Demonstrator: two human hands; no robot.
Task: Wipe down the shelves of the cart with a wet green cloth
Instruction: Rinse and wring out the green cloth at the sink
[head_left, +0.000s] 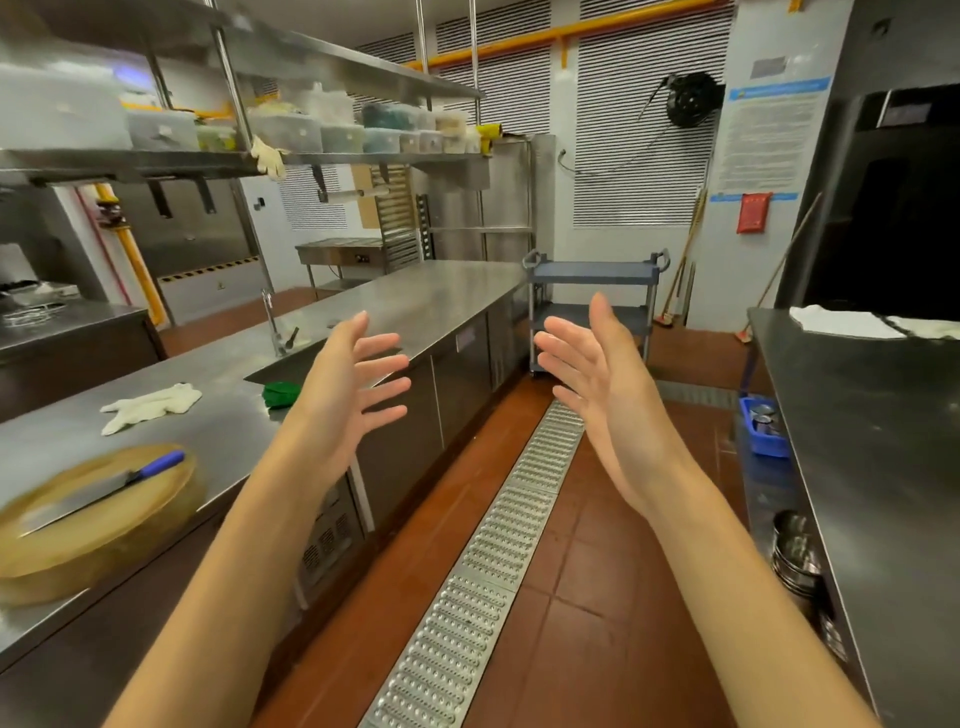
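Observation:
A grey-blue cart (592, 273) with two visible shelves stands at the far end of the aisle, past the steel counter. The green cloth (280, 395) lies crumpled on the counter (441, 296) beside the sink, partly hidden behind my left wrist. My left hand (353, 379) and my right hand (597, 384) are raised in front of me, palms facing each other, fingers spread and straight. Both hold nothing and touch nothing.
A white glove (150, 408) lies on the counter. A round wooden chopping block (104, 525) carries a blue-handled cleaver (104, 488). A metal floor drain grate (483, 571) runs down the red-tiled aisle. Another steel table (883, 441) with white cloths stands right; a blue bin (763, 431) sits below.

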